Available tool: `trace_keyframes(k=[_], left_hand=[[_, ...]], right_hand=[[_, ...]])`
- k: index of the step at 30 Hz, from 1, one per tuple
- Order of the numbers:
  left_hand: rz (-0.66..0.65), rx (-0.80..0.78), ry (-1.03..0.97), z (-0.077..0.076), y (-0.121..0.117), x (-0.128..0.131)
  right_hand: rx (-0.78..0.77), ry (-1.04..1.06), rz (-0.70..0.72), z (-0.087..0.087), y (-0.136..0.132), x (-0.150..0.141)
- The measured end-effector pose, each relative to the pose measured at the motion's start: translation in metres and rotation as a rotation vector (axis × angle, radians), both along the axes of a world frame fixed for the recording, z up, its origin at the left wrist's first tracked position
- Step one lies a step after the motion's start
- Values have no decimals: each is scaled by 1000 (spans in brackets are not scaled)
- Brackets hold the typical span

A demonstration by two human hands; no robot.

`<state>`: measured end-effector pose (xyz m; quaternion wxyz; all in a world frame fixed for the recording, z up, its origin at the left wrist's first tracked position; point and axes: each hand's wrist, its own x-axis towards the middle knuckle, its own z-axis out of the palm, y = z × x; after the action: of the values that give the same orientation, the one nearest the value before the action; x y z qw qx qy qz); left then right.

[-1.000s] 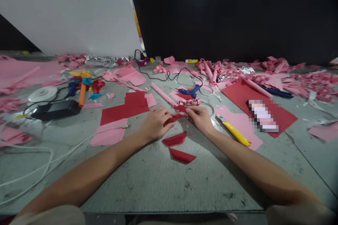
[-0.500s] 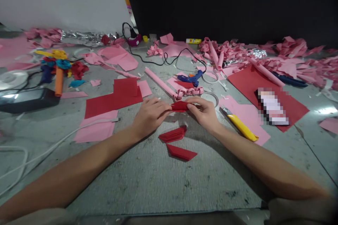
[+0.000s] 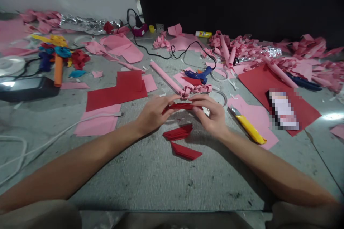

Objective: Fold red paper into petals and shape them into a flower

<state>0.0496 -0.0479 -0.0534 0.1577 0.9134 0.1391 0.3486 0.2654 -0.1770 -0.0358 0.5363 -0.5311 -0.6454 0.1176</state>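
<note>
Between my two hands is a folded piece of red paper (image 3: pixel 182 106), seen nearly edge-on. My left hand (image 3: pixel 155 112) pinches its left end between thumb and fingers. At the other end, my right hand (image 3: pixel 211 114) grips it the same way, and the fingers partly cover the paper. Just below lie a stack of folded red paper pieces (image 3: pixel 177 133) and a single folded red piece (image 3: pixel 186 151), both flat on the grey table (image 3: pixel 150 179). A pink paper chain (image 3: pixel 197 88) rests right behind my fingers.
To the right are a yellow utility knife (image 3: pixel 249 128), a phone (image 3: pixel 283 109) on red paper and a tape roll (image 3: pixel 217 97). A blue glue gun (image 3: pixel 199 75) lies behind. Red sheets (image 3: pixel 115 96) and a white cable (image 3: pixel 67 139) are leftward. Pink scraps (image 3: pixel 247 50) line the back.
The red paper has turned from showing its face to nearly edge-on and spans wider between my hands. My fingers have shifted their hold. The whole view has moved slightly.
</note>
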Motion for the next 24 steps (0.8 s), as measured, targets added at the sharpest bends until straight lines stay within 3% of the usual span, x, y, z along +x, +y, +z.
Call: trace_keyframes(k=[10,16,24], left_hand=[[-38,-3,7,-3,0,-2],[-57,24,-56,-5,2,-1],[-87,58,-79,-4,2,0]], right_hand=[[-29,38,-42,0,3,0],[-4,20,-2,-3,3,1],[-81,45,69,-7,5,2]])
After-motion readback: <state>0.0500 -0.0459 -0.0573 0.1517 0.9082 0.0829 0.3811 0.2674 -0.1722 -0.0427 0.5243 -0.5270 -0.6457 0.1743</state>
